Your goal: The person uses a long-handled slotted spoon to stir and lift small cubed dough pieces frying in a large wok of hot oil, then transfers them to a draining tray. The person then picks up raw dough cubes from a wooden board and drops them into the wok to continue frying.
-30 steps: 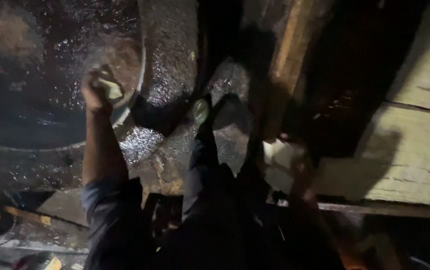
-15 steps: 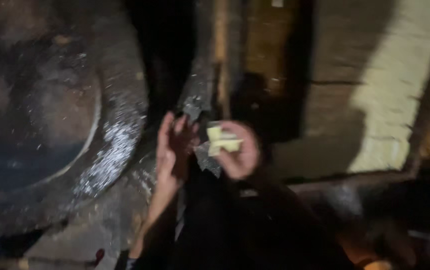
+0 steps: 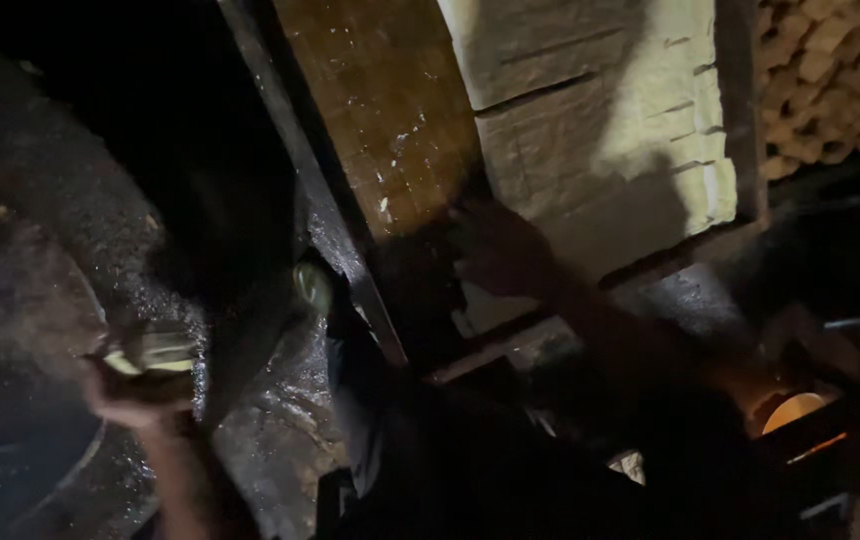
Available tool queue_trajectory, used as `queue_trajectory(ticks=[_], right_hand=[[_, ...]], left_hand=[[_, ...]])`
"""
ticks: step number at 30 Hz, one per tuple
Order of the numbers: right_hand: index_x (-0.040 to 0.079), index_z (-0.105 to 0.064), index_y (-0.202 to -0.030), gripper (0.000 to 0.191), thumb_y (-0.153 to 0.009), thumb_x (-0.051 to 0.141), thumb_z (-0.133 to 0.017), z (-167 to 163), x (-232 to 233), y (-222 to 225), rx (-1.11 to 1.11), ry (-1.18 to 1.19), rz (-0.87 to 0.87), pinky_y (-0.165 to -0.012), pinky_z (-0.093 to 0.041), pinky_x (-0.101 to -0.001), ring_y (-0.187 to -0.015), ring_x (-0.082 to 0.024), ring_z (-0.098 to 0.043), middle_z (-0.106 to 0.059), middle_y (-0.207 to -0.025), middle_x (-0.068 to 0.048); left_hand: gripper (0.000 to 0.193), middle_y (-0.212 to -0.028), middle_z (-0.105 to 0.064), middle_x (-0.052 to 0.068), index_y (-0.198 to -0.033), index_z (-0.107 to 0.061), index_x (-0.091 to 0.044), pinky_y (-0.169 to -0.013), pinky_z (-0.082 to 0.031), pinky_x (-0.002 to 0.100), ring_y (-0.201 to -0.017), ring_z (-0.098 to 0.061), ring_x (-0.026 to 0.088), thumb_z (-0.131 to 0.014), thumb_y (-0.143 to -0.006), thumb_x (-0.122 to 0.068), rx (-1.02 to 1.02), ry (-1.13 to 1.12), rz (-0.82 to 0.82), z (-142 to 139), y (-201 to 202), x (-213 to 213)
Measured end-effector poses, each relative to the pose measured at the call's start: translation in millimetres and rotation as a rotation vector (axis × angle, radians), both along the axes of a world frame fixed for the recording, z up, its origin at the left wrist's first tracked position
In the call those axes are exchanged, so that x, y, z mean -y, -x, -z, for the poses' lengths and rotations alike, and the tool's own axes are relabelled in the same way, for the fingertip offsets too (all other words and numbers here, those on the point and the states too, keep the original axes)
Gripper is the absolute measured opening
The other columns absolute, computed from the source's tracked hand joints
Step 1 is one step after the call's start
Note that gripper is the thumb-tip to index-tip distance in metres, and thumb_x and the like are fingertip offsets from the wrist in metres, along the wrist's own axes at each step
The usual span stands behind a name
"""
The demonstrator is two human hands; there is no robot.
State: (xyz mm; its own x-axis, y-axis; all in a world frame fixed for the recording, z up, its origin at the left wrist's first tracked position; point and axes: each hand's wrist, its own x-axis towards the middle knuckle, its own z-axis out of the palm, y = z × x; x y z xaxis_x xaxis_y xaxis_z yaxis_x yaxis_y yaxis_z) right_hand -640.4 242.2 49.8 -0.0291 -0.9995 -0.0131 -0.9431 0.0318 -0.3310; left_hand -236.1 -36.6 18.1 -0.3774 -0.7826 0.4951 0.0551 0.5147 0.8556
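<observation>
A pale, cracked block wall fills the frame from twelve to two o'clock, with a brown wooden plank leaning just left of it and a heap of tan lumps at the two o'clock corner. A wide, dark, wet-looking round pan spreads across nine o'clock. Half a second ago both hands met at centre around a small pale yellow piece; now they are well apart. The left hand at eight o'clock, arm raised from below, grips a pale yellow-green piece by the pan's rim. The right hand (blurred, in shadow) reaches toward the wall's foot; whether it is open or closed cannot be told.
</observation>
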Motion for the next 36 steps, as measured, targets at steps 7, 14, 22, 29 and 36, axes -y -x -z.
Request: queue_trajectory(ticks=[7, 14, 22, 29, 36], right_hand=[[0.007, -0.066, -0.127, 0.051, -0.088, 0.039, -0.071, 34, -52, -12, 0.084, -0.224, -0.033, -0.105, -0.049, -0.0501, -0.128, -0.037, -0.057, -0.062, -0.133, -0.017], [0.011, -0.067, -0.126, 0.046, -0.091, 0.040, -0.067, 32, -32, 2, 0.143, -0.252, -0.095, -0.102, -0.051, -0.0481, -0.120, -0.034, -0.061, -0.066, -0.126, -0.015], [0.015, -0.068, -0.126, 0.041, -0.096, 0.042, -0.063, 10, -14, 12, 0.297, -0.039, -0.233, -0.098, -0.053, -0.0459, -0.111, -0.030, -0.067, -0.071, -0.118, -0.013], [0.009, -0.067, -0.109, 0.035, -0.097, 0.041, -0.062, 6, -24, 8, 0.117, 0.299, -0.579, -0.102, -0.050, -0.0542, -0.125, -0.036, -0.063, -0.063, -0.132, -0.017], [0.011, -0.066, -0.124, 0.049, -0.098, 0.051, -0.064, -3, -45, 9, 0.109, -0.187, -0.507, -0.081, -0.057, -0.0482, -0.102, -0.034, -0.068, -0.062, -0.126, -0.016]], left_hand=[[0.059, -0.147, -0.047, 0.024, -0.153, -0.035, -0.007, -0.105, -0.052, 0.049, -0.135, -0.053, 0.034, -0.058, -0.109, -0.039, 1.129, -0.726, -0.534, 97, -139, 102], [0.062, -0.154, -0.043, 0.026, -0.156, -0.034, -0.002, -0.114, -0.043, 0.048, -0.141, -0.047, 0.036, -0.060, -0.109, -0.033, 1.182, -0.440, -0.583, 110, -117, 71], [0.066, -0.161, -0.039, 0.028, -0.159, -0.033, 0.004, -0.123, -0.033, 0.047, -0.148, -0.040, 0.038, -0.063, -0.109, -0.027, 0.516, -0.413, -0.498, 31, -1, -124], [0.060, -0.154, -0.051, 0.021, -0.161, -0.031, 0.000, -0.123, -0.042, 0.042, -0.142, -0.052, 0.029, -0.059, -0.111, -0.018, 0.034, -0.624, -0.421, -8, 65, -239], [0.059, -0.158, -0.051, 0.020, -0.162, -0.028, -0.002, -0.129, -0.041, 0.043, -0.148, -0.052, 0.030, -0.058, -0.114, -0.018, -0.010, -0.538, -0.407, -41, 73, -270]])
